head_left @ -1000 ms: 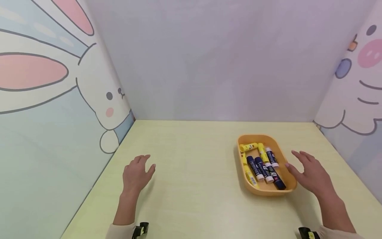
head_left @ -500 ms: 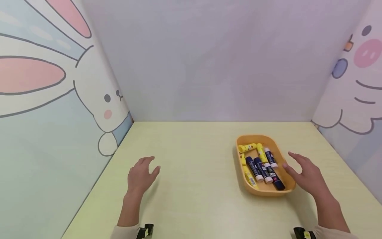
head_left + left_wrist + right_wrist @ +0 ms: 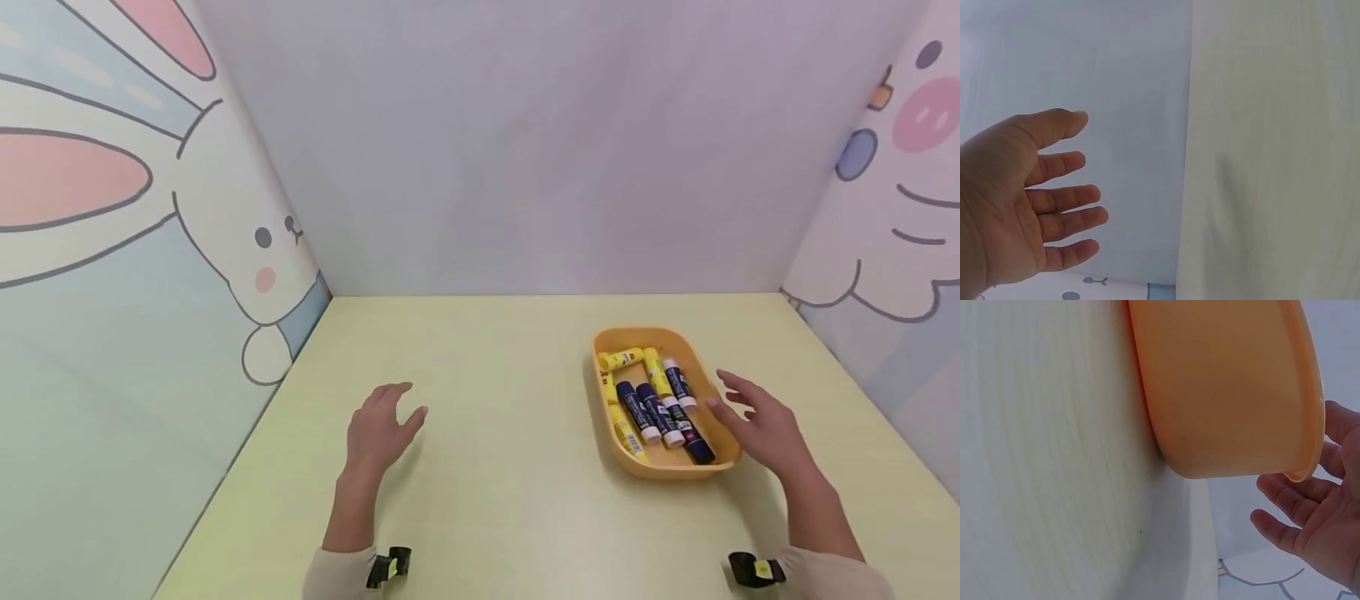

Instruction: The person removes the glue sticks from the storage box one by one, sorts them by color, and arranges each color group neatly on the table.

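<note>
An orange plastic basket (image 3: 667,473) holds several glue sticks, some yellow (image 3: 656,372) and some navy blue with white ends (image 3: 637,412). Beside its right rim is my right hand (image 3: 767,429), fingers loosely bent and thumb toward the edge, with nothing in its grasp. From the right wrist, the basket's outer wall (image 3: 1229,387) fills the upper part, and the fingers (image 3: 1285,497) show just past the rim. My left hand (image 3: 378,429) hovers over the left part of the table, fingers relaxed and apart, palm bare in the left wrist view (image 3: 1007,212).
The pale wooden table (image 3: 510,500) meets a plain lilac back wall (image 3: 525,150). Side panels carry a cartoon rabbit (image 3: 225,208) on the left and a pink-nosed figure (image 3: 926,117) on the right. Each wrist wears a black strap mount (image 3: 390,567).
My left hand has shifted to the right over the table. My right hand has drifted slightly left, closer to the basket's rim. The glue sticks lie as before.
</note>
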Available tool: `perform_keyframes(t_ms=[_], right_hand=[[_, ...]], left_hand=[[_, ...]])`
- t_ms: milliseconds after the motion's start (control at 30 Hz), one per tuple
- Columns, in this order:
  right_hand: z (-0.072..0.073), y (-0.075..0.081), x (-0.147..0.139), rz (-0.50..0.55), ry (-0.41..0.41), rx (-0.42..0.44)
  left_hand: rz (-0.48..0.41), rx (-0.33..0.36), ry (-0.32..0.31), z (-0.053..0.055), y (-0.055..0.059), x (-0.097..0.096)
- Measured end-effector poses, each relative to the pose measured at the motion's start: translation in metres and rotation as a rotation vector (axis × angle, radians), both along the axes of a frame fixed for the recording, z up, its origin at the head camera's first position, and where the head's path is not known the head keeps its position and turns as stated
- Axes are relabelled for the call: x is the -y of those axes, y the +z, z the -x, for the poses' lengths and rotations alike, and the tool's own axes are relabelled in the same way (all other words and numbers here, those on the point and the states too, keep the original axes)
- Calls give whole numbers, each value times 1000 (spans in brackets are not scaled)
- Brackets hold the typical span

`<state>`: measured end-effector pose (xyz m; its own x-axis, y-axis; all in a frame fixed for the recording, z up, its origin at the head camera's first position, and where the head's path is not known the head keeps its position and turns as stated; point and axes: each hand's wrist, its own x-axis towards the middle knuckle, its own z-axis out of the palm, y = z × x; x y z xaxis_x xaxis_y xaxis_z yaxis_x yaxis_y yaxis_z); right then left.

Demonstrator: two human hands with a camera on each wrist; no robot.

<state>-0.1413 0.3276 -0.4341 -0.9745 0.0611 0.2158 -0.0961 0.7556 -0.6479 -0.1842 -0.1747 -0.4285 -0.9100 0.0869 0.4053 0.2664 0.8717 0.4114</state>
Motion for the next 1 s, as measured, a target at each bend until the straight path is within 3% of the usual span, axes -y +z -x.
perform_keyframes(t_ms=[267, 700, 1000], right_hand=[[5, -7, 2, 64, -21, 64], [21, -15, -1, 114, -1, 35], [25, -19, -3, 211, 12, 112]], left_hand=[[-27, -3, -60, 4, -4, -16], [-96, 31, -126, 11, -9, -40], [-106, 62, -183, 16, -9, -62]])
